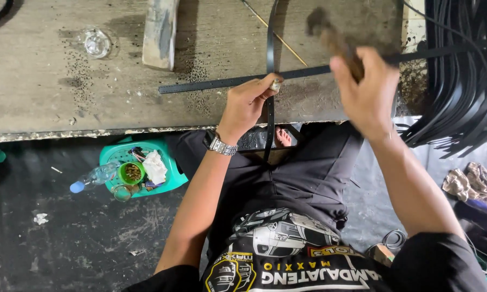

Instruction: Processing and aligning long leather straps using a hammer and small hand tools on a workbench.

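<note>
- Nearest the camera is the person's dark printed shirt [287, 254], with black trousers [308, 173] below it and a bare foot [283, 138] showing under the bench edge.
- The left hand [246, 105], with a metal wristwatch [221, 144] on its wrist, is closed around a small metal punch [276, 84], held upright with its tip on a black strap [238, 82].
- That strap lies flat across the worn wooden workbench [48, 92], running from left of centre towards the right edge; a second black strap [270, 59] crosses it at the punch and hangs down over the bench edge between the person's knees.
- The right hand [368, 86] is wrapped tight around the handle of a wooden mallet [330, 32], raised above the bench; the mallet head is blurred.
- A bundle of black straps [460, 92] hangs in loops at the right end of the bench.
- On the bench, well apart from the hands, lie a wooden block [159, 32], a small clear glass dish [96, 42] and a thin stick [281, 38].
- On the dark floor to the left stands a green plastic stool [170, 181] bearing a green cup [131, 173] and crumpled white tissue [156, 166], with a clear plastic bottle [94, 177] resting against it.
</note>
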